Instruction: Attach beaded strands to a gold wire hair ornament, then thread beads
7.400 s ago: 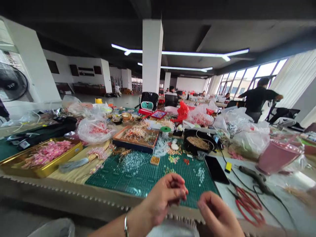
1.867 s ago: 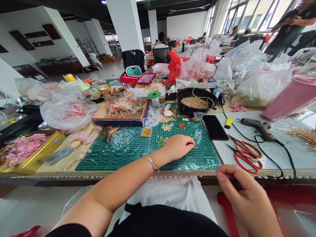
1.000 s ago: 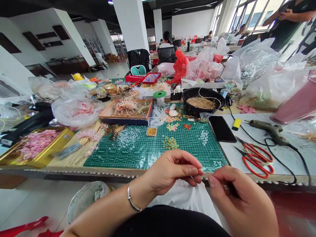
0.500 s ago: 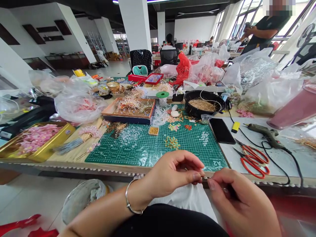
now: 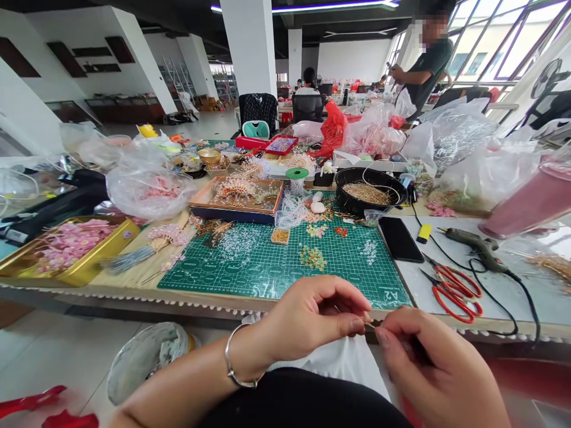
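My left hand (image 5: 319, 315), a silver bangle at its wrist, pinches a thin gold-coloured wire (image 5: 369, 324) over the table's front edge. The wire's other end meets the fingertips of my right hand (image 5: 432, 351), which are pressed together. What lies inside the curled fingers of both hands is hidden. Behind them lies a green cutting mat (image 5: 267, 279) bearing gold-green beads (image 5: 313, 258), clear beads (image 5: 368, 252), orange beads (image 5: 341, 232) and a small box of gold beads (image 5: 281, 236).
Red-handled scissors (image 5: 455, 300), a glue gun (image 5: 477, 246) with its cable and a black phone (image 5: 400, 239) lie at right. A black pan (image 5: 345, 205) and orange tray (image 5: 236, 199) stand behind. A gold tin (image 5: 98, 255) is at left; a bin (image 5: 147, 362) stands below.
The thin wire between my hands shows more clearly, with both hands in nearly the same place. The standing person in the background has shifted left in view.
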Tool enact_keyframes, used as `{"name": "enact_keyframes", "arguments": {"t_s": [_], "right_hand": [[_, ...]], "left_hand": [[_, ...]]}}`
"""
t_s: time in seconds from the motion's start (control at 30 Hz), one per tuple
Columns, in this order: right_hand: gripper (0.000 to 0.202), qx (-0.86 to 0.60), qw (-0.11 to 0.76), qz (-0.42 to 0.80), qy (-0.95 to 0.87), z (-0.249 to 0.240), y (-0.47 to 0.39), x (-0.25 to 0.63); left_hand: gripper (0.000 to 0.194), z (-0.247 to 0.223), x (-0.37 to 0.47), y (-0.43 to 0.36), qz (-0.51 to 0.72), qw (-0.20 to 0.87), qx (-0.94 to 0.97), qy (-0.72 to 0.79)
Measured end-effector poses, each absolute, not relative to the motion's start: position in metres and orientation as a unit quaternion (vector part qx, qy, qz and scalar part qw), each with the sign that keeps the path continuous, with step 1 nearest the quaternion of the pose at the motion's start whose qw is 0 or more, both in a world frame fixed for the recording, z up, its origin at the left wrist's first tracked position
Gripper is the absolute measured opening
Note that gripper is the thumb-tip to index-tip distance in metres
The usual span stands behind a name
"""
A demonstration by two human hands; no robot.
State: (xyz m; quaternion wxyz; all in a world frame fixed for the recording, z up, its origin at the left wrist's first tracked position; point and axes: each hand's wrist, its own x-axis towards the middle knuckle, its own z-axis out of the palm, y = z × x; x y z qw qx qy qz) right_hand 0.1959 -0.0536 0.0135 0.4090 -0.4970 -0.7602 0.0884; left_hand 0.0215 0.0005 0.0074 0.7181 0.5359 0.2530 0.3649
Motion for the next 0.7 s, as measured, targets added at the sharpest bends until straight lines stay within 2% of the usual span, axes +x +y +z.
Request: {"name": "enact_keyframes", "arguments": {"t_s": [0.4, 0.6, 0.7], "right_hand": [[0.012, -0.491, 0.395, 0.087, -0.771, 0.02, -0.057, 0.196], [0.012, -0.446, 0.4, 0.103, -0.794, 0.012, -0.05, 0.2], [0.011, -0.473, 0.376, 0.16, -0.78, 0.009, -0.05, 0.205]], "left_hand": [[0.016, 0.009, 0.02, -0.002, 0.36, 0.712, 0.551, 0.246], [0.011, 0.019, 0.02, -0.003, 0.331, 0.552, 0.704, 0.3], [0.014, 0.02, 0.022, -0.002, 0.266, 0.526, 0.728, 0.35]]}}
